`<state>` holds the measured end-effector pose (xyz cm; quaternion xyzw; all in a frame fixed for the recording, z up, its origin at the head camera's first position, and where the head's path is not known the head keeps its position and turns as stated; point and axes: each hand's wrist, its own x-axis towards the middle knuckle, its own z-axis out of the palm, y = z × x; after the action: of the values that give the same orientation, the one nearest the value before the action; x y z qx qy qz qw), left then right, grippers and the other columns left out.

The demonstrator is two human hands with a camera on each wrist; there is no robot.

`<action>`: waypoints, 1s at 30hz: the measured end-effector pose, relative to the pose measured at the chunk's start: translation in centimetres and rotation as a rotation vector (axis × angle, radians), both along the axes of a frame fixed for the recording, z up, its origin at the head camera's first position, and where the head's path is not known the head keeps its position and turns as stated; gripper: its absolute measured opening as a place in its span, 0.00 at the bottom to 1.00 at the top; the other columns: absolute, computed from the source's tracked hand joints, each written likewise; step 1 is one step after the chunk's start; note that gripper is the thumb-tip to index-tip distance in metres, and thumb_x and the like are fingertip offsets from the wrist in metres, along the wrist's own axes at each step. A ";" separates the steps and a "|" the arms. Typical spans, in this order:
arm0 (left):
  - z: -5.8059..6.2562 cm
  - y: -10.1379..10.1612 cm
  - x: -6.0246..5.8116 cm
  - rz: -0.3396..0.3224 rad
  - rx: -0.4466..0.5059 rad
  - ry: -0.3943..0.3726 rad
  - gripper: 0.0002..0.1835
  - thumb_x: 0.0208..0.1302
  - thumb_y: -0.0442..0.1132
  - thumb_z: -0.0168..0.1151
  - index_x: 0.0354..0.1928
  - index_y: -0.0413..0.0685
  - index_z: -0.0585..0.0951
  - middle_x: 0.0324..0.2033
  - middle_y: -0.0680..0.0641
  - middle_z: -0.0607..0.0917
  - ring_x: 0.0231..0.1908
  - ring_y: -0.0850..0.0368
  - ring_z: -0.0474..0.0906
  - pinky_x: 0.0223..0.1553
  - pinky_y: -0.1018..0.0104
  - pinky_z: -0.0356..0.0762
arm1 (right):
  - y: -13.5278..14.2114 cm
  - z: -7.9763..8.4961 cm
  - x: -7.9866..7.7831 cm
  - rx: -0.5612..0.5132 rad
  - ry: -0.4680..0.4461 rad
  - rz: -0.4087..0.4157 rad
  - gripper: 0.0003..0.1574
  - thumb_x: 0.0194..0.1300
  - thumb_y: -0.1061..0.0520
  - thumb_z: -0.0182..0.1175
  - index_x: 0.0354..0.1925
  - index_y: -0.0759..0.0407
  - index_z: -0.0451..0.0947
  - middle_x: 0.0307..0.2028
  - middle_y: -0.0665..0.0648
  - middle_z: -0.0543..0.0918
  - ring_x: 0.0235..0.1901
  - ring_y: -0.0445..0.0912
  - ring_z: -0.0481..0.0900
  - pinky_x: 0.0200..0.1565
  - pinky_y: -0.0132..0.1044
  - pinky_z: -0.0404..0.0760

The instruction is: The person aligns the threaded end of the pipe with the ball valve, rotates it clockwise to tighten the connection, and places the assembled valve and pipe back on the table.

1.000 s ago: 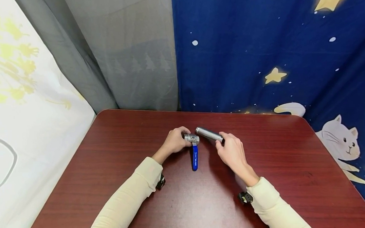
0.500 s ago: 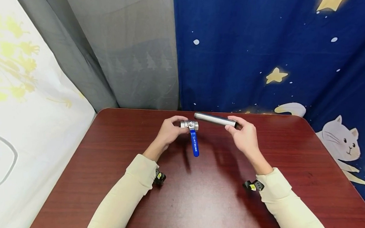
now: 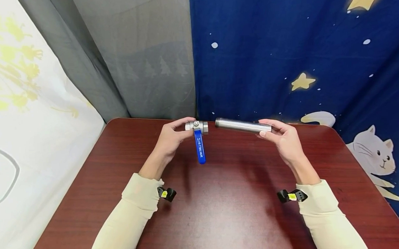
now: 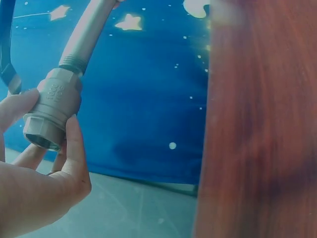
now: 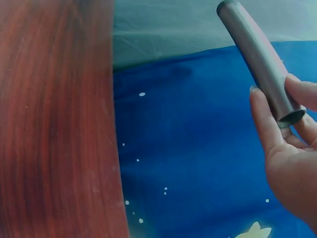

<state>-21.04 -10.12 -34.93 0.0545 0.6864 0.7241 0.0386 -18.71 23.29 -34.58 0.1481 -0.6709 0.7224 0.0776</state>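
Observation:
My left hand [image 3: 171, 138] grips a steel ball valve [image 3: 203, 127] by its left end, thumb and fingers around the hex body. Its blue lever handle [image 3: 199, 146] points down toward me. In the left wrist view the open bore of the valve [image 4: 54, 99] faces the palm. My right hand [image 3: 288, 141] pinches a metal pipe [image 3: 241, 125] near its right end. The pipe's threaded left end faces the valve's free end, with a small gap between them in the head view. Seen from the right wrist, the pipe [image 5: 260, 62] is hollow.
Both things are held up over the far part of a reddish-brown wooden table [image 3: 209, 198]. Behind its back edge hang a grey curtain [image 3: 150, 59] and a blue curtain [image 3: 250, 63] with stars. A white cloth [image 3: 36, 128] hangs at the left.
Both hands have risen from near the table top toward its far edge. The valve has shifted slightly left; the pipe has moved right and turned closer to level, its threaded end toward the valve.

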 end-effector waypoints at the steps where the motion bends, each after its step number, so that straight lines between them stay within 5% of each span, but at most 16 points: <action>1: 0.2 -0.1 0.1 -0.004 -0.002 0.001 0.20 0.57 0.32 0.68 0.54 0.44 0.82 0.46 0.45 0.83 0.39 0.56 0.77 0.38 0.67 0.78 | 0.0 0.1 0.0 0.004 0.006 0.007 0.21 0.58 0.76 0.61 0.51 0.73 0.78 0.38 0.53 0.86 0.35 0.42 0.86 0.43 0.37 0.84; 14: 1.5 -0.4 0.9 -0.035 -0.034 0.014 0.21 0.55 0.28 0.68 0.53 0.42 0.83 0.44 0.46 0.83 0.41 0.56 0.77 0.37 0.68 0.78 | -0.1 0.7 0.5 0.140 0.040 -0.012 0.21 0.56 0.72 0.66 0.50 0.70 0.80 0.34 0.51 0.84 0.30 0.40 0.81 0.36 0.27 0.82; 30: 1.3 -0.6 1.1 -0.078 -0.084 0.028 0.20 0.55 0.32 0.70 0.53 0.42 0.83 0.49 0.43 0.81 0.46 0.51 0.75 0.39 0.68 0.80 | -0.5 -0.2 0.4 0.182 0.068 0.000 0.22 0.54 0.74 0.66 0.49 0.74 0.79 0.37 0.51 0.84 0.29 0.40 0.79 0.36 0.27 0.81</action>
<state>-19.93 -10.73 -33.66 0.0897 0.7139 0.6919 0.0594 -18.33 22.79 -34.77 0.1789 -0.7306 0.6532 0.0863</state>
